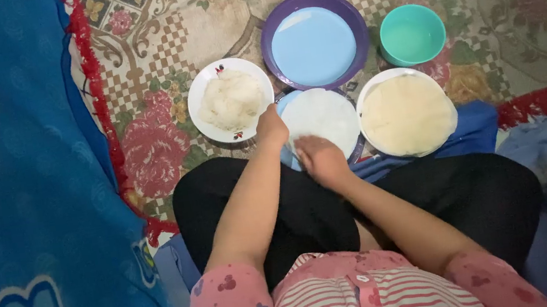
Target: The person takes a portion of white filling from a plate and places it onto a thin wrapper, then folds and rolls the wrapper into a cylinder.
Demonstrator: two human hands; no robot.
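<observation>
Both hands on the round white wrapper – left hand pinches its left edge, right hand presses flat on near edge, fingers spread – wrapper lies just ahead.

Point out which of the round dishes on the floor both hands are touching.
The blue plate nearest the person's lap, covered by a thin white round sheet. The left hand and right hand rest on it; the others lie untouched.

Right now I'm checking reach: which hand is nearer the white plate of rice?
Left. The left hand is at the edge of the white plate of rice, while the right hand lies farther off on the round wrapper.
</observation>
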